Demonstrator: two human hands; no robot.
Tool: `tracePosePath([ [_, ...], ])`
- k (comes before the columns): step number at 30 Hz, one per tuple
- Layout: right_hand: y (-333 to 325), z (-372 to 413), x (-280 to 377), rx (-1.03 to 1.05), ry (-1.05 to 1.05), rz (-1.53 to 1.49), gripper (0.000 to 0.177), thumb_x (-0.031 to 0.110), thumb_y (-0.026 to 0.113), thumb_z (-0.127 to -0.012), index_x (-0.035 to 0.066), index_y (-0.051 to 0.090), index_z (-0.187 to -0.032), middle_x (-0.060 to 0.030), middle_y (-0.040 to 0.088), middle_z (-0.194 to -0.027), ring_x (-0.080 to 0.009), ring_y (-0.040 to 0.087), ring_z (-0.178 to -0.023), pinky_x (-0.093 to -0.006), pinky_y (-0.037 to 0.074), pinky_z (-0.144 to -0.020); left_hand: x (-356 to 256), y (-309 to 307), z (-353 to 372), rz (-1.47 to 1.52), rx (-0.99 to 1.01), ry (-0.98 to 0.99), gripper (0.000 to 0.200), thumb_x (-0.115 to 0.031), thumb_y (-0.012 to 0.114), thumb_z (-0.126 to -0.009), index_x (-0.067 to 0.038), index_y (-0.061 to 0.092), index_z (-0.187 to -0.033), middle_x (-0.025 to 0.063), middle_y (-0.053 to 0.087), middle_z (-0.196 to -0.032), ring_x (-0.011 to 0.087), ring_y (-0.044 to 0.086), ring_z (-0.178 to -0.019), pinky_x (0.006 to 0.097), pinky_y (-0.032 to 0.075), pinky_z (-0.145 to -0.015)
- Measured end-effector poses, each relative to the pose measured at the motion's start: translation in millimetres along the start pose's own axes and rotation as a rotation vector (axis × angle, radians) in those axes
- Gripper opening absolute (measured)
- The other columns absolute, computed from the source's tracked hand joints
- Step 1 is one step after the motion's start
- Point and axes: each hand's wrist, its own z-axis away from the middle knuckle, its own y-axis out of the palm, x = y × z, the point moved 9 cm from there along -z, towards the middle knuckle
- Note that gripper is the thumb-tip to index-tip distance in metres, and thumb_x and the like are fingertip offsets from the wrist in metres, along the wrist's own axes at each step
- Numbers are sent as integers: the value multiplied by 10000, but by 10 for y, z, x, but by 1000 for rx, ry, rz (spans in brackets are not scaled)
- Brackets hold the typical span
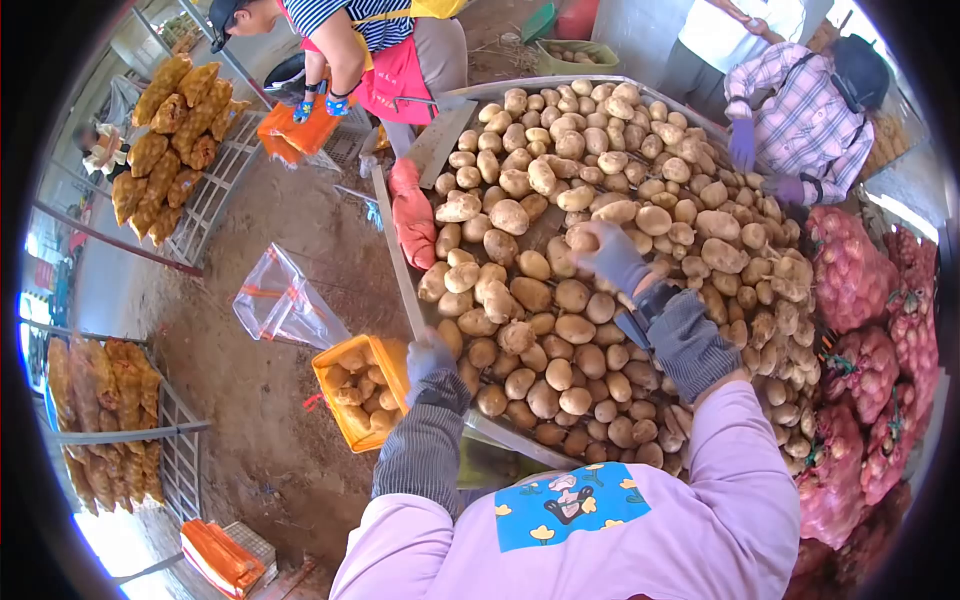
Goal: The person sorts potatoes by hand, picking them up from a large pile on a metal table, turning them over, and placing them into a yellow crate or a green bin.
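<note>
On the bench (404, 268), heaped potatoes (575, 328) are met by the right hand (614, 259), the left hand (430, 358) being held beside the orange container (392, 362), seemingly set close for reach; whether fingers grip anything cannot be told.

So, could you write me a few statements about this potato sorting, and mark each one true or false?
1. The right hand is over the heaped potatoes. True.
2. The orange container beside the left hand is empty. False: it holds potatoes.
3. The co-worker in the plaid shirt wears purple gloves. True.
4. The pinkish-red mesh sacks are at the picture's left edge. False: they are on the right side.
5. The right hand is bare. False: it is gloved.
</note>
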Motion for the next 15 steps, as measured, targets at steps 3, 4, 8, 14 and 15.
tracePosePath([
  [3,-189,-245,-312,-3,215,-1158,583,386,816,-790,40,588,-1200,-132,630,-1110,-241,662,-1004,-278,564,-738,-12,-20,2,-3,10,-11,681,-551,423,-959,65,605,-1186,309,637,-1159,444,605,-1126,496,457,-980],
  [4,-374,-260,-337,-114,196,-1138,489,344,781,-846,18,591,-1156,-108,625,-1117,-173,675,-927,-188,534,-627,-30,-35,8,-3,30,-27,677,-544,432,-955,65,600,-1195,311,632,-1167,449,599,-1132,491,457,-983],
  [8,-472,-360,-629,-440,303,-86,728,347,810,-775,-17,480,-1312,-244,515,-1282,-381,560,-1168,-443,514,-924,50,57,-90,-34,-22,2,674,-544,438,-952,66,600,-1187,312,628,-1171,451,597,-1130,487,459,-980],
  [14,-286,-709,-607,-624,316,-95,887,401,760,-782,-2,339,-1451,-316,368,-1430,-472,426,-1286,-506,414,-1050,74,78,-105,-53,25,-12,678,-554,420,-962,62,598,-1182,311,629,-1162,449,602,-1114,486,463,-972],
  [15,-310,-776,-676,-626,322,-97,887,401,760,-782,-2,339,-1451,-316,368,-1430,-472,426,-1286,-506,414,-1050,61,74,-105,-70,21,-13,677,-554,416,-966,61,597,-1185,312,628,-1163,448,602,-1116,486,463,-972],
])
